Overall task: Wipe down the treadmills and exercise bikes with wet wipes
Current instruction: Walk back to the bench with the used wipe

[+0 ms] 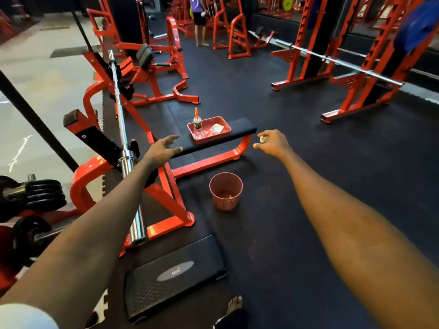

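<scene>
In a gym of red steel frames, your right grip (273, 143) is curled around a small crumpled white wipe (262, 139), pinched between thumb and fingers. It hovers above the black rubber floor (308, 162), just beyond the far end of the black padded counter on a red steel frame (242, 130).

Your left grip (164, 149) is spread wide and holds nothing. Its fingers reach over the counter's near end; whether they touch the pad cannot be told.

On the counter sits a shallow red plastic tray (209, 140). In it a clear spray bottle with an orange nozzle (197, 125) stands upright at the left, and a pale flat packet (217, 128) lies beside it.

A pink slotted plastic bin (228, 203) stands on the floor near the counter's frame, between your two arms. A black textured step platform (173, 274) lies nearer you. A chrome barbell (123, 138) runs along the rack at your left. A person in a purple top (198, 15) stands at the far end of the room.
</scene>
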